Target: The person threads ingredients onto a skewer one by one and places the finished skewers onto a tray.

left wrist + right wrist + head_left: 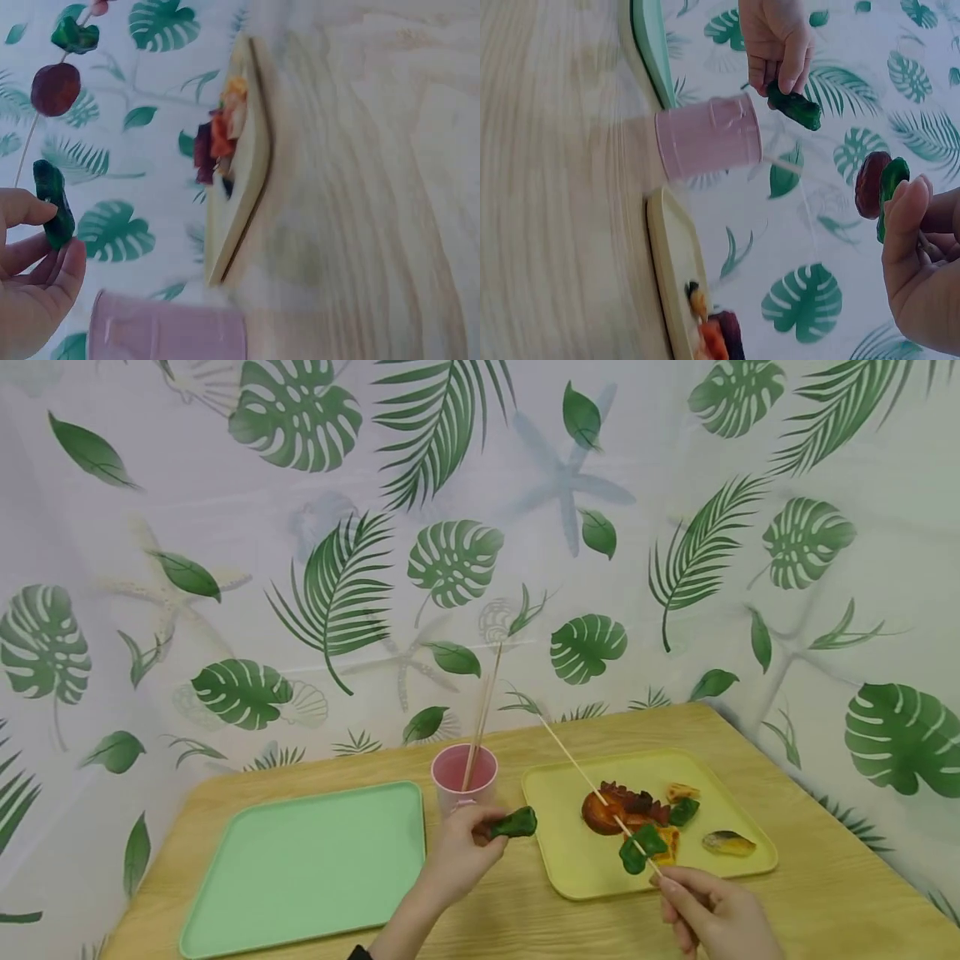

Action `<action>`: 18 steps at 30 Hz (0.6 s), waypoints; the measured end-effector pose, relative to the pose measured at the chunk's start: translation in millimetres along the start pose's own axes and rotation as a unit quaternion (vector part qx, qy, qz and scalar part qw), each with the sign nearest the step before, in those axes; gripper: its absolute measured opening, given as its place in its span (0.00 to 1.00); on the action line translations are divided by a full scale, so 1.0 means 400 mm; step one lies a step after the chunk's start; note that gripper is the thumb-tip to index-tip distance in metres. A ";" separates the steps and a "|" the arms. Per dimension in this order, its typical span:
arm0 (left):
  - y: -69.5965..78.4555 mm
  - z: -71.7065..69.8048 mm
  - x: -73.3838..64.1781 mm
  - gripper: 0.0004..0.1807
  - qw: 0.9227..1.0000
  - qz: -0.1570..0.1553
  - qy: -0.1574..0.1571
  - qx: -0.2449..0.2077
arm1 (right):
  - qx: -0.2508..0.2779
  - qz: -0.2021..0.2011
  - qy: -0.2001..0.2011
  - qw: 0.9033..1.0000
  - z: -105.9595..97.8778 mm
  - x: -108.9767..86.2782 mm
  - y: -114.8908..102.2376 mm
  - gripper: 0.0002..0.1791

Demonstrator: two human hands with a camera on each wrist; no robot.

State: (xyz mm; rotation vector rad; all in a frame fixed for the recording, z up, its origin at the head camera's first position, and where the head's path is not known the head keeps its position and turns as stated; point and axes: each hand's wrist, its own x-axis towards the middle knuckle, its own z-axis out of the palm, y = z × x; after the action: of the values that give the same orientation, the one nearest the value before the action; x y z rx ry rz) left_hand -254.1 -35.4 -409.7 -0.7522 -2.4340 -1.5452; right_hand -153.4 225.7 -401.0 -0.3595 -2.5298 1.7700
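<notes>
My left hand (459, 852) pinches a dark green pepper piece (514, 822) between thumb and fingers, just in front of the pink cup. My right hand (716, 912) grips the lower end of a thin wooden skewer (566, 753), which slants up and left over the yellow tray. Threaded on it are a green pepper piece (642, 849), close to the right fingers, and a round reddish-brown slice (55, 89) beyond that. In the right wrist view the right thumb (906, 214) lies beside the threaded green piece (894, 184). The skewer's upper length is bare.
A yellow tray (577, 881) on the right holds several food pieces, among them dark red chunks, a green piece (683, 812) and a yellow-and-black piece (728, 842). Behind my left hand stands a pink cup (442, 793) with skewers (483, 718). A green tray (315, 860) lies left.
</notes>
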 end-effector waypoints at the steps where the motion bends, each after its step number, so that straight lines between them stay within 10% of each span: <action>1: -0.001 -0.015 -0.004 0.14 1.000 -0.011 0.002 0.001 | -0.001 -0.001 -0.002 1.000 0.007 -0.002 -0.004 0.15; 7: -0.026 -0.101 -0.022 0.13 0.997 -0.075 0.025 0.007 | -0.054 -0.022 -0.019 0.998 0.050 -0.021 -0.003 0.13; 10: -0.045 -0.146 -0.027 0.13 0.993 -0.104 0.053 0.019 | -0.095 -0.110 -0.046 0.988 0.078 -0.028 0.011 0.12; 18: -0.071 -0.216 -0.030 0.13 0.979 -0.161 0.114 0.044 | -0.156 -0.423 -0.012 0.892 0.171 -0.028 0.041 0.06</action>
State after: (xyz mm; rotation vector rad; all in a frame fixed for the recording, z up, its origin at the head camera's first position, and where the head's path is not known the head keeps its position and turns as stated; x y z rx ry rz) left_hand -268.7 -125.1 -398.2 -0.1573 -2.5177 -1.5134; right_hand -150.5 165.4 -439.2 0.6764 -2.3803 1.0328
